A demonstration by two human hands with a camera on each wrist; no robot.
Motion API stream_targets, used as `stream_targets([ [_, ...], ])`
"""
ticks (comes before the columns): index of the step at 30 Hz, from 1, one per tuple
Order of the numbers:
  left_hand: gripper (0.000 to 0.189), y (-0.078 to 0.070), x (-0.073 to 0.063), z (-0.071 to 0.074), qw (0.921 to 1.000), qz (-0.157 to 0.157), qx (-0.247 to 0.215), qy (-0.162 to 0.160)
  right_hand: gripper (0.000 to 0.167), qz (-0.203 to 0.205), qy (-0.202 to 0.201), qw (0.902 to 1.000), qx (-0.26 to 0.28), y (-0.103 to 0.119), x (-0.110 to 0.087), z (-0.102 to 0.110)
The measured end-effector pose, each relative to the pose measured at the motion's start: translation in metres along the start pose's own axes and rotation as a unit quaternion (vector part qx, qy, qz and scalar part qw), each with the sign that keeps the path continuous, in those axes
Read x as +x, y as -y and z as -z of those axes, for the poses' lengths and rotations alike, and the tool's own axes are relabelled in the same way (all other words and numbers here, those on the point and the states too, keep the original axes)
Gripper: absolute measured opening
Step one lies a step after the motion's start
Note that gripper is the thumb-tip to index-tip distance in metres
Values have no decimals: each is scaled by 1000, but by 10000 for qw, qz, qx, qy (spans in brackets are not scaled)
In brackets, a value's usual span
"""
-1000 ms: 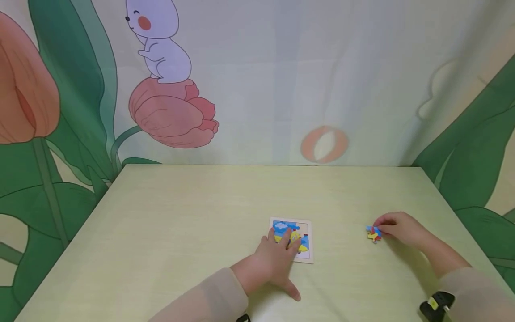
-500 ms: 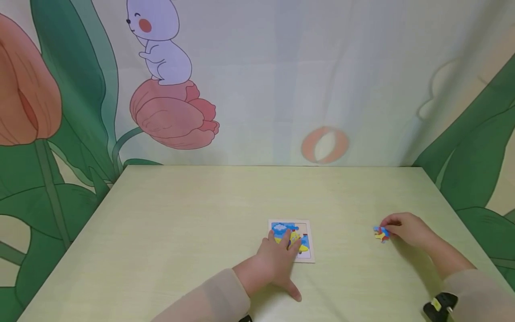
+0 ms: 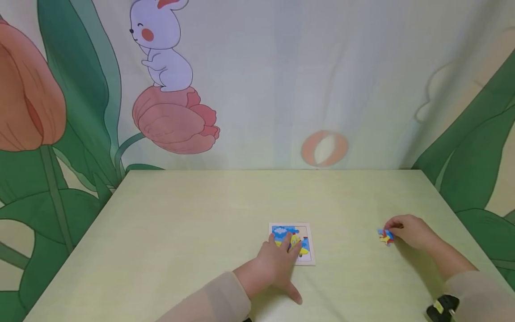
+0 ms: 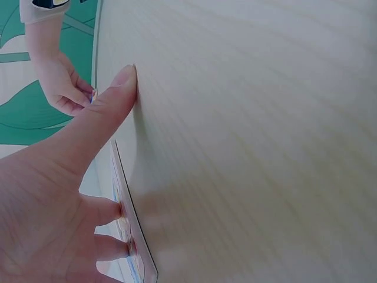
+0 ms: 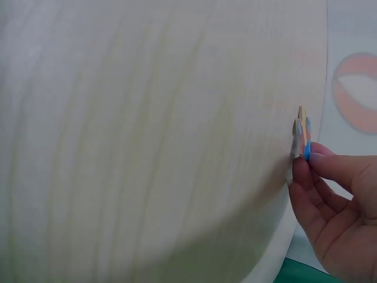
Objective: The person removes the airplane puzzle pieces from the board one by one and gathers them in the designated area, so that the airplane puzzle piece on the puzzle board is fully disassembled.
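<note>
A small square jigsaw board (image 3: 312,256) with a pale rim lies near the middle of the table; its picture has blue sky, a white cloud and yellow shapes. My left hand (image 3: 276,264) rests on it with spread fingers, covering its lower left part. In the left wrist view the fingertips (image 4: 112,211) touch the board's face, while the thumb extends over the tabletop. To the right, my right hand (image 3: 412,231) pinches a blue, red and yellow puzzle piece (image 3: 386,237) between thumb and fingers. The right wrist view shows that piece (image 5: 304,137) almost edge-on, held upright.
The pale wooden table (image 3: 193,214) ends at a curtain (image 3: 249,89) printed with a rabbit, tulips and leaves. Dark wrist devices (image 3: 441,308) are worn beside the beige sleeves (image 3: 217,299).
My right hand has shifted a little to the right with the puzzle piece. The left hand stays on the board. The head view has tilted slightly upward.
</note>
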State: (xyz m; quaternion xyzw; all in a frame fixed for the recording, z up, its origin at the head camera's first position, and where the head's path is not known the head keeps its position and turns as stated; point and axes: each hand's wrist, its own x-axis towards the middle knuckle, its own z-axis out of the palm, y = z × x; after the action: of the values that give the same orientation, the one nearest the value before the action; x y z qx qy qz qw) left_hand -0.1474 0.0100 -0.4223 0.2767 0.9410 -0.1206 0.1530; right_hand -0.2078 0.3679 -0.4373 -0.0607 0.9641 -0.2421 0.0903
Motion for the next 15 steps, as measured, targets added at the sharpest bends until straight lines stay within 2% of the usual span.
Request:
stream_targets([
  [15,124,0,1,-4,9999,-48,-99,-13,8,-134,-120,9992,-347,-3,-2,4],
])
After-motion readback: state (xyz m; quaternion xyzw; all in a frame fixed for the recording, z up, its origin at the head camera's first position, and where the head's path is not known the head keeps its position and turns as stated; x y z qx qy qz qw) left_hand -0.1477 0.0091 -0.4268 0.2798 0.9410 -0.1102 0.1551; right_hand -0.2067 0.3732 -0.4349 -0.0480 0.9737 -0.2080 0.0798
